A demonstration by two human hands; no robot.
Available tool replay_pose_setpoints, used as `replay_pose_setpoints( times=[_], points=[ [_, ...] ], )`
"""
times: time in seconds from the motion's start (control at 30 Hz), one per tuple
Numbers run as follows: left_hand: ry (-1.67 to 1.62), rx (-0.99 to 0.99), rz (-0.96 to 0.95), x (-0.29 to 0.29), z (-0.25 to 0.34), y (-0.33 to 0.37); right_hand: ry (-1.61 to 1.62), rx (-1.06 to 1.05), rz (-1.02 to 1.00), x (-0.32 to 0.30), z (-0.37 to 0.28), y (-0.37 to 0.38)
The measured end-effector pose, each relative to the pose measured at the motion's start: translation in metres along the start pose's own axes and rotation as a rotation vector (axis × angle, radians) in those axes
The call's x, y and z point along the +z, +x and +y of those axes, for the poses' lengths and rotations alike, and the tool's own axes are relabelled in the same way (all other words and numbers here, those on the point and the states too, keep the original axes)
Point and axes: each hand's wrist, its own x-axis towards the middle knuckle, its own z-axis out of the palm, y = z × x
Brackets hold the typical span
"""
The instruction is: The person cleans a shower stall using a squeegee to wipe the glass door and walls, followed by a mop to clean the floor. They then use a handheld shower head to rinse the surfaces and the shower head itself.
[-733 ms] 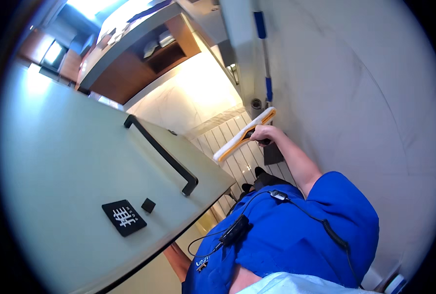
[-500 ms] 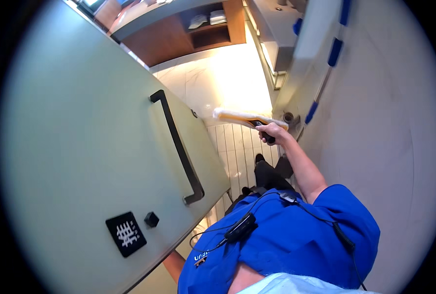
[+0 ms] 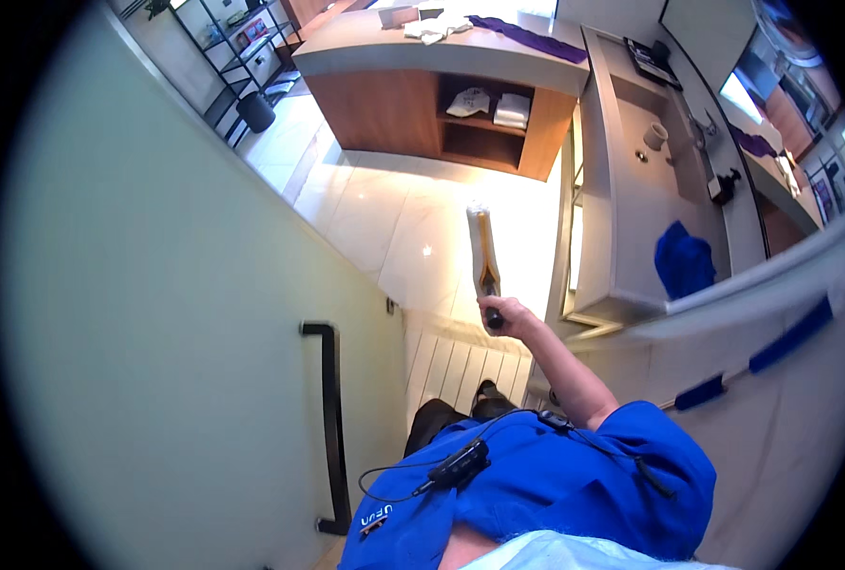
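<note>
My right hand [image 3: 505,317] is closed round the black handle of a window washer [image 3: 484,249] with a white, fleecy-looking head and a yellow strip. It is held out in front of me over the floor, its head pointing away. On my left stands a pale green glass door [image 3: 185,332] with a long black bar handle [image 3: 332,427]. My left hand is out of view.
To the right, a sink counter [image 3: 627,228] carries a cup [image 3: 656,135] and a blue cloth [image 3: 685,259]. A blue-and-white pole [image 3: 698,392] stands below it. Ahead is a wooden cabinet [image 3: 375,109] with folded towels [image 3: 513,108]; a black shelf rack [image 3: 228,66] stands far left.
The window washer has swung from pointing left to pointing ahead. My view has turned, showing more of the sink counter and room. My left forearm behind the door has gone out of sight.
</note>
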Motion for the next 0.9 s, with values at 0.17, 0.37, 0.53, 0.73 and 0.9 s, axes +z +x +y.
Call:
replay_pose_setpoints(
  times=[0.17,0.37,0.53,0.73,0.9],
  points=[
    [0.039,0.011,-0.147,0.093,0.089,0.037,-0.244,-0.048,0.063,0.025,-0.081,0.055],
    [-0.048,-0.076,-0.169,0.165,0.169,0.070,-0.300,-0.046,-0.039,0.068,-0.200,0.144],
    [-0.135,-0.112,-0.176,0.214,0.262,0.093,-0.308,-0.126,-0.038,0.053,-0.315,0.194],
    [-0.248,-0.078,-0.123,0.239,0.398,0.118,-0.310,-0.156,0.143,-0.001,-0.398,0.241],
    [-0.369,-0.234,-0.109,0.258,0.482,0.151,-0.350,-0.010,0.479,-0.012,-0.451,0.324]
  ],
)
